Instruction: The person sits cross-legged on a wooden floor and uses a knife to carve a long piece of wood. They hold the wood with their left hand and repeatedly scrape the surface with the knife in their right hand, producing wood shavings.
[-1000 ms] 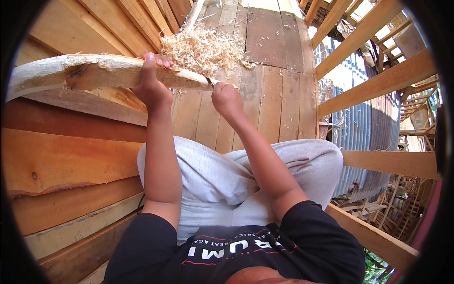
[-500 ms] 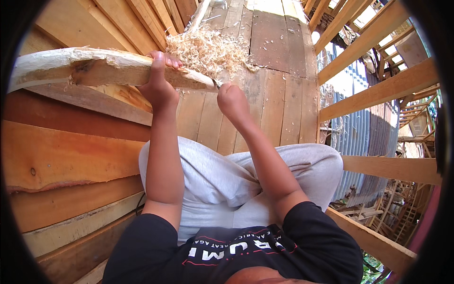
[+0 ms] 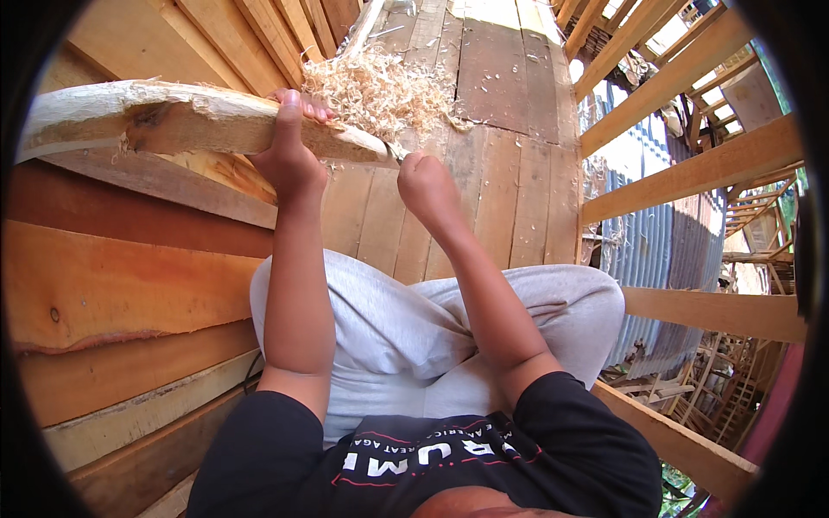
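Note:
My left hand [image 3: 294, 138] is wrapped round a long, curved piece of pale wood [image 3: 203, 125], thumb on top. The wood has a rough, peeled upper side and a dark knot, and it runs off to the far left. At its right end, my right hand [image 3: 425, 180] is closed in a fist on a knife [image 3: 395, 152]. Only a bit of the dark blade shows, touching the wood's tip; the handle is hidden inside the fist.
A heap of curly wood shavings [image 3: 380, 86] lies on the plank floor [image 3: 492, 203] just beyond my hands. Stacked boards [image 3: 129, 276] line the left side. Wooden railing slats [image 3: 673, 186] stand on the right, with corrugated metal sheets [image 3: 648, 250] behind them.
The left part of the curved wood has risen slightly, and its right end has shifted a little left. Both hands keep their grip, almost in place.

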The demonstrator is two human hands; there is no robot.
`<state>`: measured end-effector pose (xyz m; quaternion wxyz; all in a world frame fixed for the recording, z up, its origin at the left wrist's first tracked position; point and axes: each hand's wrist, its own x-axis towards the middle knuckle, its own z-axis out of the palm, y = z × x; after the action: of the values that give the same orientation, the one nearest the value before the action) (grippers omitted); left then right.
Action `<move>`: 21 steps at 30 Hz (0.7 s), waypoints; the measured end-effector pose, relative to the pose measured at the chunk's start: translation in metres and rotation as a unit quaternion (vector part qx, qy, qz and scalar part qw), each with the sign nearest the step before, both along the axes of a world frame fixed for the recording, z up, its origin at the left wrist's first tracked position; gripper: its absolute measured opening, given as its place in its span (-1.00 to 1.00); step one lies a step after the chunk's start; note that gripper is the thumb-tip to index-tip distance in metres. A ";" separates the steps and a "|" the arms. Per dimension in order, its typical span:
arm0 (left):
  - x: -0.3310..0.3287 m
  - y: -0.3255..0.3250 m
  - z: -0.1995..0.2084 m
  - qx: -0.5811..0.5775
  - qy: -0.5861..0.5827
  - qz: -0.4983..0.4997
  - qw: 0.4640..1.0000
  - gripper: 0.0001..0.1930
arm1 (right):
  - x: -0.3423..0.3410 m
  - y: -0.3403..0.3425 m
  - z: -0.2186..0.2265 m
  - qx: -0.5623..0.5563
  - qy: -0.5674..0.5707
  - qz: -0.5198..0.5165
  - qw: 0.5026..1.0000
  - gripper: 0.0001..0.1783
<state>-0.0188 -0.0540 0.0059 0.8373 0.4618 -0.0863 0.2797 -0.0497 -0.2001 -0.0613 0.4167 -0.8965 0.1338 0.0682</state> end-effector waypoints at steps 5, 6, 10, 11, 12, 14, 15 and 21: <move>-0.005 -0.006 0.004 0.012 0.013 0.011 1.000 -0.92 | 0.010 -0.002 -0.031 0.013 -0.005 -0.037 0.999 -0.36; -0.002 -0.011 0.004 -0.001 0.008 0.006 1.000 -0.92 | 0.016 -0.014 -0.057 0.010 -0.007 -0.043 0.999 -0.37; 0.002 -0.005 0.001 -0.023 0.003 0.000 1.000 -0.91 | 0.021 -0.015 -0.054 0.041 0.010 -0.033 0.999 -0.38; 0.003 -0.004 0.000 -0.029 0.003 -0.004 1.000 -0.91 | 0.017 -0.014 -0.049 0.029 0.014 -0.031 0.999 -0.37; 0.003 -0.005 0.000 -0.014 0.003 -0.006 1.000 -0.92 | 0.014 -0.014 -0.042 0.017 0.015 -0.031 0.999 -0.37; 0.000 -0.001 0.000 0.021 0.008 0.000 1.000 -0.91 | 0.006 -0.008 -0.013 0.004 0.015 -0.004 1.000 -0.37; -0.002 0.005 0.000 0.028 0.004 0.007 1.000 -0.91 | 0.000 0.000 0.013 0.004 0.013 0.026 1.000 -0.37; 0.001 -0.010 0.009 -0.001 -0.009 0.023 1.000 -0.91 | 0.019 -0.018 -0.054 0.020 0.022 -0.032 0.999 -0.37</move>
<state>-0.0178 -0.0645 0.0152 0.8302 0.4605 -0.0829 0.3032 -0.0306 -0.2179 -0.1153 0.4332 -0.8817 0.1700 0.0773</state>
